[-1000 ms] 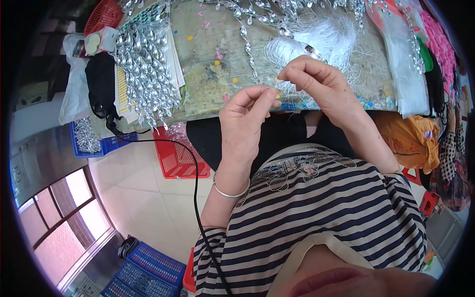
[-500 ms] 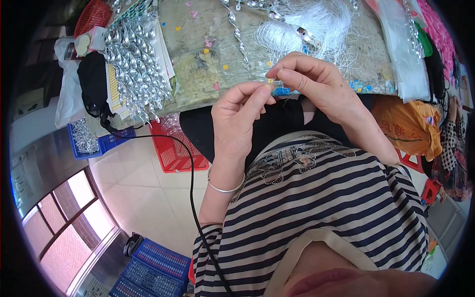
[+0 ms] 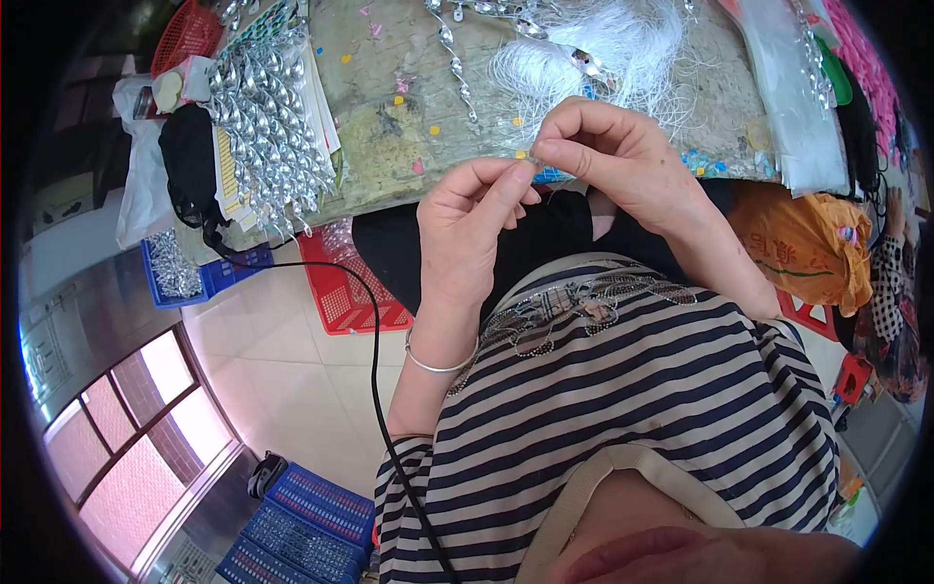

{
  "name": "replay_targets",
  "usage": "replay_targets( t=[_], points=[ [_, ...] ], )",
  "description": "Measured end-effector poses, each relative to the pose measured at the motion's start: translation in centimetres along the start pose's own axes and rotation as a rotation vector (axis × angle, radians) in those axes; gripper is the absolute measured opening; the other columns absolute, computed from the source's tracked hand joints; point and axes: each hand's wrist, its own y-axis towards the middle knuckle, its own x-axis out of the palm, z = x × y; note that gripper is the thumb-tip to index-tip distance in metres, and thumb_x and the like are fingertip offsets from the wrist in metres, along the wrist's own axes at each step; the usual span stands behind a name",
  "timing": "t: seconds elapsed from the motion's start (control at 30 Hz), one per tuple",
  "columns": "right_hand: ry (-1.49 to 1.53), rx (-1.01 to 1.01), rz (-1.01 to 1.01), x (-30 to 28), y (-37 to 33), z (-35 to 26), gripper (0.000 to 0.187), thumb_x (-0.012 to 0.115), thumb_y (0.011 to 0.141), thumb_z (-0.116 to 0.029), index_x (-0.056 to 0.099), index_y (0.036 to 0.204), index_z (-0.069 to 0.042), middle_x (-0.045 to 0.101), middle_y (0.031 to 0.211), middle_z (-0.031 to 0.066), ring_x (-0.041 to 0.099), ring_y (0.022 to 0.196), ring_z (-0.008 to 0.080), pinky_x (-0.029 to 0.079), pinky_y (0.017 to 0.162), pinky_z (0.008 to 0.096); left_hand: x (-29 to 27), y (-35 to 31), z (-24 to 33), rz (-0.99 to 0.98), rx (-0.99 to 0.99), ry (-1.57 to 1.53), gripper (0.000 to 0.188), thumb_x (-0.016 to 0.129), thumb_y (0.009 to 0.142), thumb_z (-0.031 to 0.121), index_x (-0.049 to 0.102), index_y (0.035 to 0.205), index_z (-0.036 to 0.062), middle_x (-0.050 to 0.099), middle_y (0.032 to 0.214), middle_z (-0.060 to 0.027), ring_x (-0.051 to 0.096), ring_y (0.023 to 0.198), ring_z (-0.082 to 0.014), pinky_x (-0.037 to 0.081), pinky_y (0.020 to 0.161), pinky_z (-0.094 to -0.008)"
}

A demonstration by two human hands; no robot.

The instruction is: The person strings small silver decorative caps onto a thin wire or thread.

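My left hand (image 3: 464, 219) is closed in a pinch, thumb against index finger, at the table's near edge. Opposite it, my right hand (image 3: 623, 161) pinches too, its fingertips almost meeting the left ones. A thin pale thread seems to run between the fingertips; most of it is too fine to make out. Just beyond my right hand lies a loose tangle of white thread (image 3: 642, 49). A silver twisted strand of beads (image 3: 450, 58) stretches across the table to the left of that tangle.
Many silver twisted pendants (image 3: 258, 136) hang over the left table edge, beside a black pouch (image 3: 185, 151). Clear plastic bags (image 3: 793, 107) lie on the right. Below are a red basket (image 3: 341, 302), a blue crate (image 3: 175, 277) and an orange bag (image 3: 808, 248). A black cable (image 3: 377, 370) runs past my left arm.
My fingertips have shifted slightly and remain pinched close together. The table and the things on it appear a little further left and up in the picture.
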Motion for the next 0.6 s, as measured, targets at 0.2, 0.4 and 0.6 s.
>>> replay_targets(
  t=[0.2,0.4,0.6],
  points=[
    [0.021,-0.001,0.035,-0.8,0.1,1.1,0.009,0.061,0.088,-0.011,0.062,0.089,-0.003,0.058,0.083,-0.0027,0.053,0.079,0.0039,0.043,0.072,0.0188,0.8,0.1,0.1,-0.015,-0.029,-0.058,0.011,0.062,0.086,0.007,0.065,0.091,-0.0023,0.065,0.076,-0.0084,0.059,0.065,-0.0112,0.047,0.062,-0.0214],
    [0.022,-0.023,0.014,-1.8,-0.2,1.4,0.008,0.061,0.088,-0.010,0.063,0.088,-0.002,0.059,0.084,-0.0020,0.053,0.080,0.0045,0.043,0.073,0.0193,1.5,0.1,-0.4,-0.007,-0.025,-0.009,0.012,0.064,0.085,0.009,0.065,0.092,-0.0013,0.064,0.078,-0.0053,0.056,0.066,-0.0079,0.046,0.063,-0.0189],
    [0.028,-0.086,0.044,-2.5,-0.4,2.4,0.017,0.064,0.087,-0.022,0.067,0.091,-0.006,0.061,0.078,-0.0035,0.053,0.070,0.0034,0.045,0.057,0.0186,2.3,0.2,-0.4,0.006,0.000,0.056,0.012,0.063,0.085,0.007,0.065,0.092,-0.0025,0.064,0.075,-0.0064,0.055,0.063,-0.0085,0.045,0.060,-0.0210]
  ],
)
